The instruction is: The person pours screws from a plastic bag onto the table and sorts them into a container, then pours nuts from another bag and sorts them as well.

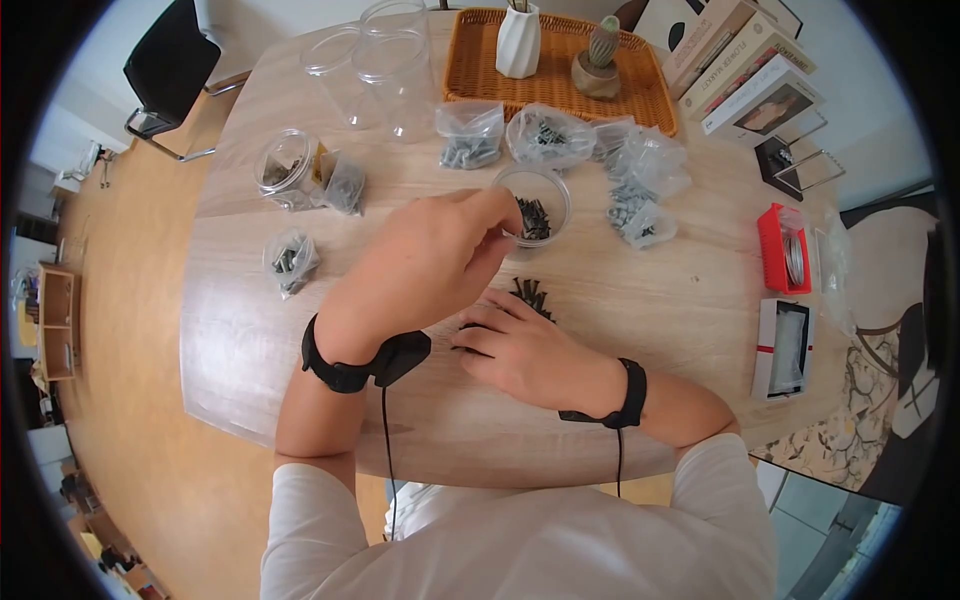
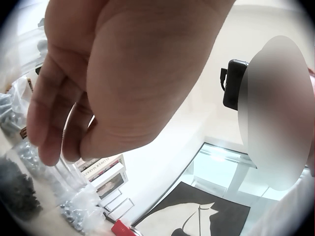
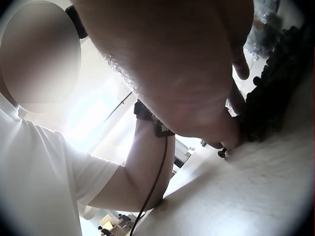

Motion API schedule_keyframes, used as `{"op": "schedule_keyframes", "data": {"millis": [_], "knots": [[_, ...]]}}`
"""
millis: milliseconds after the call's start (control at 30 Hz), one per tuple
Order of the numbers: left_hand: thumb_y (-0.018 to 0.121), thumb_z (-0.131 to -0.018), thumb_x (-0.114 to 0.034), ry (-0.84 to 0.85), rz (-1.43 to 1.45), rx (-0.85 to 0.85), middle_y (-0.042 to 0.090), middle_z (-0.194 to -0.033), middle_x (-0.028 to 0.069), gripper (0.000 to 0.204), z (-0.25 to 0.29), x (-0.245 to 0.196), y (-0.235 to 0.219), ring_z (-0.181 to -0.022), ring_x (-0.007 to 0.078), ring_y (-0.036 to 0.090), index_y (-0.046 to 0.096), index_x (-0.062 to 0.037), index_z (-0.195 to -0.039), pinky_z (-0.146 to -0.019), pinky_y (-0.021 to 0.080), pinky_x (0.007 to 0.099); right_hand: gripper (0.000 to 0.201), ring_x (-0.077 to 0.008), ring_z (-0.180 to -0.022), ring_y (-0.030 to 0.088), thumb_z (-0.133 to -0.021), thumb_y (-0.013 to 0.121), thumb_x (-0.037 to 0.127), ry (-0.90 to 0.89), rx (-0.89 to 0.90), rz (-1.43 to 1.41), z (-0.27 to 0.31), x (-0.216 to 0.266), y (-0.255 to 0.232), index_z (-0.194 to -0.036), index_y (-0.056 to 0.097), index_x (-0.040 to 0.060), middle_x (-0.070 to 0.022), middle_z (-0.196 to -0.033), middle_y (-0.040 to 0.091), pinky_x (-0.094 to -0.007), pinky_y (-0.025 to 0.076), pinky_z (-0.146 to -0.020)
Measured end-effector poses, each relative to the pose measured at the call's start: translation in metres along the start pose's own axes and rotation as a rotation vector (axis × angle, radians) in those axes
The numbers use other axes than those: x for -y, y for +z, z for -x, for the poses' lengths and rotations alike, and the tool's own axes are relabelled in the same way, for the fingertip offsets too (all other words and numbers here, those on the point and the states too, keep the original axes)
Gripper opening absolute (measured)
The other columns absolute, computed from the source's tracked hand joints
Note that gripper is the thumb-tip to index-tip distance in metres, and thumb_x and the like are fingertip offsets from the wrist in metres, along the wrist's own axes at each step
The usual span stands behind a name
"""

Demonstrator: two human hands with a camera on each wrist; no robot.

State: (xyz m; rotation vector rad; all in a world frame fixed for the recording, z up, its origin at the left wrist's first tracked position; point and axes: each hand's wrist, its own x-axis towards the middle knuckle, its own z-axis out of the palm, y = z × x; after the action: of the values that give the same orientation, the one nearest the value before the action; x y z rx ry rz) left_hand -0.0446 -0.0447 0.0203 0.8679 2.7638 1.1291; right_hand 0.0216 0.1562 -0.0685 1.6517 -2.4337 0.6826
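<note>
A black chair [image 1: 172, 65] stands on the wooden floor [image 1: 190, 450] near the pale wood-grain table [image 1: 660, 320], with a wooden shelf [image 1: 60, 325] farther left. The wall [image 1: 870, 120] at right is white.

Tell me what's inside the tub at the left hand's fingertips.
Dark screws lie in the tub. The left hand hides part of it; what lies there can't be seen.

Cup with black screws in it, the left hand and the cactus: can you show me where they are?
Cup [image 1: 569, 206]: head view, right side of its rim.
Left hand [image 1: 425, 250]: head view, back of the hand.
Cactus [image 1: 604, 44]: head view, middle of its stem.
</note>
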Motion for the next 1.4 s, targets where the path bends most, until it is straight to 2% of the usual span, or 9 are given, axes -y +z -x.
{"op": "schedule_keyframes", "data": {"millis": [233,667,767,833,867,933,1067,1233,1400], "knots": [[0.077,-0.095,-0.003,0.023,0.015,-0.068,0.078,-0.094,0.0159,0.015,0.0,-0.001,-0.002,-0.083,0.0288,0.079,0.071,-0.0003,-0.109,-0.07,0.061,0.0357,0.009,-0.0285,-0.111,0.063,-0.086,0.068,0.013,0.038,0.012,-0.004,0.0,-0.004,-0.001,-0.092,0.072,0.0076,-0.0081,-0.101,0.066,-0.0512,0.045,-0.119],[0.074,-0.09,0.001,0.063,-0.016,-0.018,0.076,-0.092,0.0172,0.014,0.003,-0.001,-0.004,-0.079,0.0325,0.077,0.07,0.0013,-0.103,-0.069,0.059,0.0382,0.016,-0.0297,-0.105,0.063,-0.084,0.07,0.011,0.07,-0.092,-0.104,-0.004,-0.006,-0.013,-0.098,0.072,0.006,-0.01,-0.102,0.066,-0.0476,0.05,-0.108],[0.072,-0.088,-0.002,0.058,-0.035,0.024,0.076,-0.09,0.0164,0.01,0.006,0.001,-0.009,-0.079,0.0355,0.075,0.071,-0.0015,-0.099,-0.07,0.058,0.0409,0.017,-0.0284,-0.1,0.066,-0.084,0.074,0.002,0.143,-0.2,-0.274,-0.009,-0.002,-0.043,-0.101,0.073,0.0056,-0.0109,-0.107,0.068,-0.0423,0.055,-0.097],[0.071,-0.089,-0.005,0.003,-0.108,0.112,0.076,-0.089,0.0161,0.008,0.01,-0.002,-0.011,-0.079,0.0362,0.074,0.072,-0.0034,-0.097,-0.07,0.058,0.0433,0.023,-0.0271,-0.095,0.07,-0.088,0.076,-0.008,0.304,-0.494,-0.361,-0.009,-0.001,-0.069,-0.107,0.074,0.0053,-0.0115,-0.114,0.071,-0.037,0.058,-0.085],[0.071,-0.089,-0.008,-0.049,-0.183,0.201,0.076,-0.088,0.0157,0.007,0.012,-0.004,-0.011,-0.079,0.0369,0.074,0.074,-0.0054,-0.095,-0.071,0.057,0.0457,0.023,-0.0271,-0.095,0.07,-0.088,0.076,-0.008,0.303,-0.494,-0.358,-0.005,-0.007,-0.073,-0.107,0.074,0.0053,-0.0115,-0.114,0.071,-0.037,0.058,-0.085],[0.071,-0.088,-0.011,-0.059,-0.216,0.291,0.076,-0.087,0.0153,0.007,0.013,-0.002,-0.005,-0.082,0.0373,0.074,0.075,-0.0072,-0.093,-0.073,0.057,0.0478,0.026,-0.0269,-0.094,0.072,-0.09,0.077,-0.012,0.246,-0.736,-0.192,-0.002,-0.024,-0.081,-0.111,0.074,0.0036,-0.0123,-0.119,0.072,-0.0342,0.059,-0.081],[0.073,-0.087,-0.015,-0.038,-0.257,0.425,0.076,-0.088,0.0153,0.009,0.017,0.008,0.017,-0.089,0.0388,0.074,0.076,-0.0085,-0.093,-0.08,0.056,0.0514,0.028,-0.0285,-0.096,0.072,-0.092,0.075,-0.009,0.225,-0.665,-0.006,-0.012,-0.043,-0.087,-0.118,0.072,0.002,-0.0123,-0.117,0.072,-0.0367,0.06,-0.085],[0.078,-0.087,-0.018,-0.034,-0.326,0.44,0.077,-0.095,0.0164,0.016,0.021,0.008,0.041,-0.096,0.041,0.073,0.073,-0.0055,-0.096,-0.084,0.057,0.0516,0.033,-0.0244,-0.096,0.074,-0.096,0.074,-0.006,0.375,-0.66,-0.289,-0.008,-0.047,-0.084,-0.127,0.067,0.0012,-0.0139,-0.11,0.072,-0.0346,0.061,-0.085],[0.081,-0.086,-0.02,-0.041,-0.334,0.517,0.077,-0.101,0.0169,0.024,0.019,0.01,0.044,-0.099,0.0416,0.073,0.073,-0.0038,-0.101,-0.086,0.057,0.0516,0.028,-0.0221,-0.09,0.075,-0.097,0.074,-0.004,0.453,-0.595,-0.313,-0.005,-0.039,-0.094,-0.123,0.068,0.0026,-0.0119,-0.102,0.072,-0.0336,0.061,-0.08]]}}
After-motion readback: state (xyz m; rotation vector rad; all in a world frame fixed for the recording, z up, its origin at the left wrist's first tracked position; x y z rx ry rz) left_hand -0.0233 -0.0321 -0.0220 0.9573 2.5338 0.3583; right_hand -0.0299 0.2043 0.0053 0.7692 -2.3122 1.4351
